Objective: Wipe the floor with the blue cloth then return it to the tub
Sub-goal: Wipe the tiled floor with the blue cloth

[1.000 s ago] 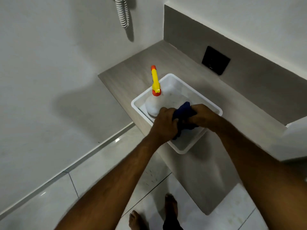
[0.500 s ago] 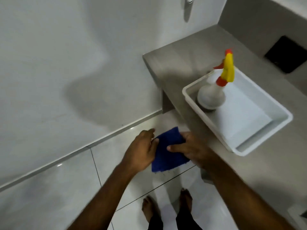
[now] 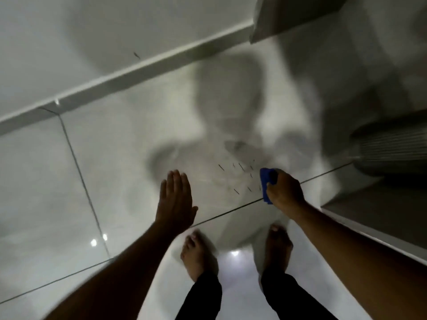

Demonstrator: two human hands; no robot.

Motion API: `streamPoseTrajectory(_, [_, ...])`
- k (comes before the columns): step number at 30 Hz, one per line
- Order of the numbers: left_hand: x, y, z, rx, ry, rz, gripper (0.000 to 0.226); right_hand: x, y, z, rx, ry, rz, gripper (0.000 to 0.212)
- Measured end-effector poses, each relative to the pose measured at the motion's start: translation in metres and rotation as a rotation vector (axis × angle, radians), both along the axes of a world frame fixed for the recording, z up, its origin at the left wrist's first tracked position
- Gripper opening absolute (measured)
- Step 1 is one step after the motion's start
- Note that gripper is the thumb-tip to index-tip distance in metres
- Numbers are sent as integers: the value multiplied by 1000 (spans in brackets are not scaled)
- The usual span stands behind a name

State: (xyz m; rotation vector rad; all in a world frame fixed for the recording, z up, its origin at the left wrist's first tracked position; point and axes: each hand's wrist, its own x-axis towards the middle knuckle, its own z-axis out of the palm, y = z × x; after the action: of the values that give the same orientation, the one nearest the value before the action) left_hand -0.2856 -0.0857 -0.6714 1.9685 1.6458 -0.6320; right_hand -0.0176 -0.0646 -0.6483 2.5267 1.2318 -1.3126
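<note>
The blue cloth (image 3: 266, 183) is bunched in my right hand (image 3: 284, 192), low over the glossy white floor tiles (image 3: 115, 158). Only its left edge shows past my fingers. Just to its left, small dark specks and a smudge (image 3: 240, 168) mark the tile. My left hand (image 3: 176, 199) hovers flat with its fingers together and nothing in it, to the left of the cloth. The white tub is out of view.
My two bare feet (image 3: 198, 255) stand on the tiles below the hands. A skirting strip (image 3: 138, 68) runs along the wall at the top. The grey ledge base (image 3: 379, 209) stands at the right, with a ribbed grey object (image 3: 392, 146) above it.
The view has dropped from the ledge and tub to the floor. My left hand has let go of the cloth. My right hand alone has carried it down toward the tiles.
</note>
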Motion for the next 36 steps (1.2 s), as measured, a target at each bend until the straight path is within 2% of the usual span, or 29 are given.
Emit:
streamPoseTrajectory(2, [-1,7,-58,-6,-3,-10,109,16,-8,-57,34,-79,54,48])
streamPoseTrajectory(6, [-7,23,-128,-18,11,46,130,31,-11,-129,151,-186,113,68])
streamPoseTrajectory(9, [-18,27,-151,-85,8,89,143,10,-15,-162,63,-211,291,81])
streamPoseTrajectory(11, [-26,24,-159,-96,-36,108,147,-13,-35,-173,4,-191,329,95])
streamPoseTrajectory(13, [-31,23,-159,-105,-75,105,148,-34,-67,-172,17,-142,324,90])
streamPoseTrajectory(16, [-32,25,-154,-119,-92,109,145,-37,-83,-170,25,-103,398,67])
streamPoseTrajectory(18, [-29,25,-154,-129,-84,116,144,-20,-43,-184,91,-178,339,63])
streamPoseTrajectory(21, [-31,21,-159,-106,-93,130,145,-1,50,-207,162,-300,317,70])
streamPoseTrajectory(24, [-32,21,-159,-102,-110,138,146,-24,46,-209,254,-292,526,78])
streamPoseTrajectory(27, [-31,22,-154,-91,-115,142,147,-42,-48,-185,305,-86,917,77])
streamPoseTrajectory(29, [-31,19,-154,-90,-118,145,146,-19,-57,-180,348,-31,1073,75])
streamPoseTrajectory(30, [-31,18,-155,-93,-116,147,146,-6,-35,-187,385,-77,1073,77])
streamPoseTrajectory(32, [-32,17,-158,-97,-112,147,146,-1,37,-199,302,-254,865,87])
streamPoseTrajectory(34, [-33,19,-160,-92,-121,143,146,-20,105,-207,226,-295,665,91])
streamPoseTrajectory(36, [-34,18,-161,-75,-136,145,145,-63,105,-213,320,-296,727,85])
